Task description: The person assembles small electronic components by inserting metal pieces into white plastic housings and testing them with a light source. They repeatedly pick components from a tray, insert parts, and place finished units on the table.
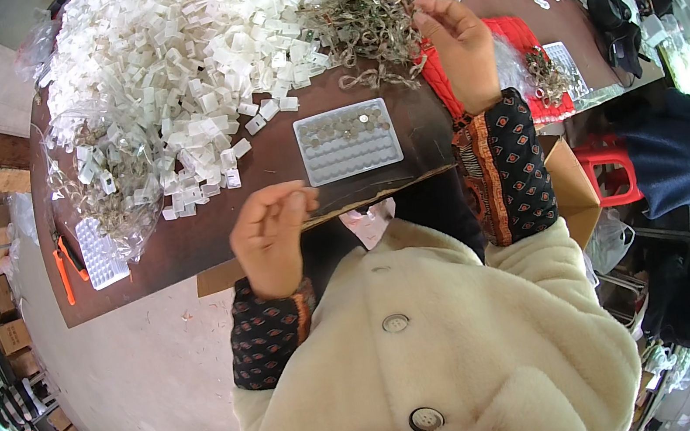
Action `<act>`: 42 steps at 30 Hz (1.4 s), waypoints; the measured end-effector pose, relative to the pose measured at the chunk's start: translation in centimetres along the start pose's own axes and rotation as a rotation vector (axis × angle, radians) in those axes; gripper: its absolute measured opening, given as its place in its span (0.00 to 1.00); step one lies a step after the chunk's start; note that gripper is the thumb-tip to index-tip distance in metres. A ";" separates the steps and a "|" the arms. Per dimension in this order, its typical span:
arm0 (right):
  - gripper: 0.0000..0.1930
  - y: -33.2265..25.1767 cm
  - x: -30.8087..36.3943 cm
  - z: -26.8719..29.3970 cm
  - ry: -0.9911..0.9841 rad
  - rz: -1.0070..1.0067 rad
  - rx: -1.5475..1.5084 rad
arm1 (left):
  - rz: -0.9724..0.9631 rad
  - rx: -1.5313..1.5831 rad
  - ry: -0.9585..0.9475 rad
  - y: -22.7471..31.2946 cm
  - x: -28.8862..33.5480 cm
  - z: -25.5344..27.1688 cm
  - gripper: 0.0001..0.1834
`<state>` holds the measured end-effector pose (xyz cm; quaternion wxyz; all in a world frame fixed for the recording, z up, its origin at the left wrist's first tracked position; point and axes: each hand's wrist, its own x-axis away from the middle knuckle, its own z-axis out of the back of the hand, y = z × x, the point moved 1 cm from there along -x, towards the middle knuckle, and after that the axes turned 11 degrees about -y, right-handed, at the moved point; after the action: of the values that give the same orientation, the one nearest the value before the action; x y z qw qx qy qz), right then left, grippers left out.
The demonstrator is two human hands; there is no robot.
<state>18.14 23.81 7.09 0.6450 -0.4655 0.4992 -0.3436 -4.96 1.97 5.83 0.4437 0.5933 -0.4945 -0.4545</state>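
My left hand (268, 242) hovers off the table's front edge, just left of the tray, with thumb and fingertips drawn together. Whatever sits in that pinch, if anything, is too small to make out. Further off, my right hand (459, 48) reaches to the right edge of a heap of tangled greyish strips or bands (374, 13). Its thumb and forefinger are pinched close, and what they hold cannot be made out. Between the hands lies a pale plastic tray (353, 164) with rows of small pockets. Small round greyish pieces (341, 125) fill its far rows.
A large heap of small white translucent plastic pieces (190, 52) covers the table's far left. Orange-handled pliers (63, 271) lie by another tray (101, 258) and a clear bag (125, 185). Red cloth (436, 79) lies right; a red stool (608, 170) and a seated person are beyond.
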 end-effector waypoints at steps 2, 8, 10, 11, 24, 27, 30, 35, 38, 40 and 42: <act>0.10 -0.5 0.5 0.5 0.053 0.018 -0.115 | 0.064 0.091 -0.055 -1.3 -0.4 -1.4 0.08; 0.10 1.8 2.8 1.1 -0.054 -0.203 0.423 | 0.255 0.177 -0.188 -3.2 -1.4 -3.7 0.09; 0.10 2.3 3.0 1.9 -0.053 -0.138 0.483 | 0.280 0.200 -0.195 -3.6 -1.6 -4.2 0.09; 0.10 2.5 3.2 2.2 -0.027 -0.147 0.515 | 0.315 0.211 -0.203 -3.7 -1.6 -4.5 0.09; 0.11 0.4 4.9 3.2 -0.034 -0.086 -0.399 | 0.332 0.285 -0.291 -4.6 -4.6 -9.2 0.13; 0.11 -0.9 6.0 2.1 -0.061 -0.117 -0.341 | 0.285 0.337 -0.264 -4.3 -5.5 -9.8 0.14; 0.11 -3.1 8.1 1.1 -0.225 -0.034 0.053 | 0.159 0.309 -0.208 -3.6 -5.6 -9.7 0.16; 0.16 -5.4 10.3 -1.1 -0.371 0.312 0.416 | 0.179 0.352 -0.224 -2.4 -4.7 -8.2 0.12; 0.14 -5.6 10.8 -2.2 -0.361 0.330 0.463 | 0.236 0.400 -0.164 -2.2 -3.7 -7.0 0.10; 0.14 -5.5 11.3 -3.2 -0.386 0.317 0.464 | 0.245 0.471 -0.096 -2.2 -2.8 -6.6 0.09; 0.15 -5.2 11.6 -4.4 -0.365 0.362 0.504 | 0.247 0.510 -0.053 -2.4 -2.2 -6.1 0.09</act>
<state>17.10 10.42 7.88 0.8686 -0.2495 0.3496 -0.2472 1.20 4.86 4.86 0.3189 0.6090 -0.6729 -0.2732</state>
